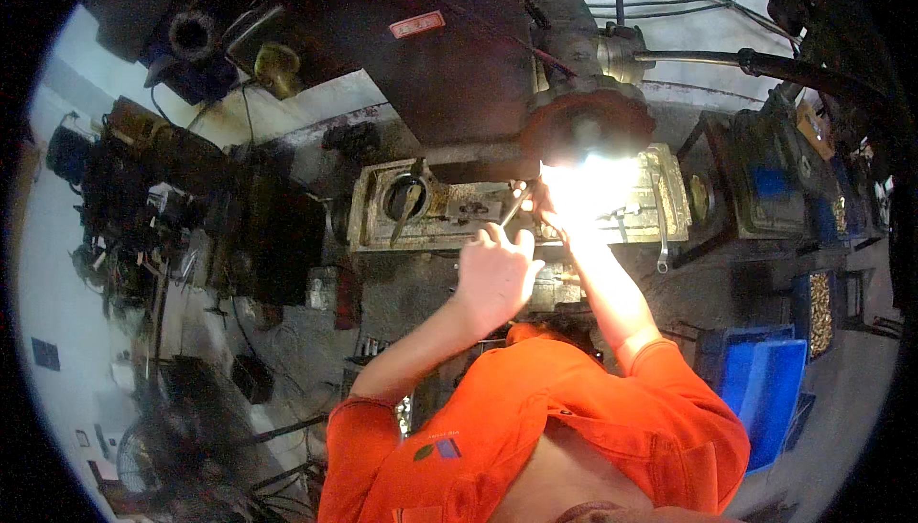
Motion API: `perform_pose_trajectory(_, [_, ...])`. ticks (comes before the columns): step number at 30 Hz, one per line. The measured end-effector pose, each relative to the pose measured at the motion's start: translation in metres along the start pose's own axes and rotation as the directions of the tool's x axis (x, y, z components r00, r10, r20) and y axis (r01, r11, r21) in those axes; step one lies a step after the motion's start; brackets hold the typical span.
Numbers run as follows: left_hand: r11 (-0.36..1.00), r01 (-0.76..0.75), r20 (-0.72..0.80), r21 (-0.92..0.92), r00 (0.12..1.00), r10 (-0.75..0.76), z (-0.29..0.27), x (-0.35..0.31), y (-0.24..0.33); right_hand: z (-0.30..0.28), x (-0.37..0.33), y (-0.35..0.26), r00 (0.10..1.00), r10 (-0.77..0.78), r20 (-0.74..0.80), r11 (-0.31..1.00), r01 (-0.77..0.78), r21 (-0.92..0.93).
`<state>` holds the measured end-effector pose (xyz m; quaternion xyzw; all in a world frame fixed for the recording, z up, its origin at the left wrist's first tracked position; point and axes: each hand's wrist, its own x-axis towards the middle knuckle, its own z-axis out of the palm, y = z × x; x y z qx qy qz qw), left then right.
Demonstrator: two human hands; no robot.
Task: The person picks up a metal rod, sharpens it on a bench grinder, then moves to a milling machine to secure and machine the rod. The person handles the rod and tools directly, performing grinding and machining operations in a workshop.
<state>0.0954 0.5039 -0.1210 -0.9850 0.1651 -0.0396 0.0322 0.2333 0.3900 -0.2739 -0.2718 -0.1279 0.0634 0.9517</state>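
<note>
My left hand (497, 270) is closed around a thin, straight metal tool (516, 208), which slants up and to the right from the fist. Its kind does not show. Just beyond its upper end, my right hand (552, 214) has its fingers bent at the machine's dark round head (588, 126). Strong glare washes out part of that hand and whatever its fingers hold. Both hands are over the oily metal bed (469, 227) of the machine. A long-handled tool (409, 209) lies across a round opening at the bed's left, and a wrench (662, 236) hangs over its right front edge.
A dark panel (454, 64) rises behind the bed, with a thick hose (765, 64) at upper right. Blue crates (760, 389) stand at right; one bin holds small brass-coloured parts (819, 315). Dark machinery (273, 227) fills the left, above a fan (143, 451).
</note>
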Motion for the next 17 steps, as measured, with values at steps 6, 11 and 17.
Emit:
perform_pose_trajectory(6, [0.984,-0.032,0.020,-0.174,0.999,0.036,0.005,-0.024,-0.006,0.020,-0.003,-0.023,0.988,0.150,-0.036,0.988,-0.151,-0.034])
perform_pose_trajectory(11, [0.825,0.017,0.140,-0.565,0.987,0.076,0.012,-0.038,-0.040,0.007,-0.041,0.003,0.909,0.352,-0.223,0.936,-0.340,0.090])
perform_pose_trajectory(17, [0.157,0.327,0.345,-0.932,0.932,0.108,0.069,-0.039,-0.079,-0.018,-0.053,0.026,0.964,0.244,-0.109,0.969,-0.237,0.072])
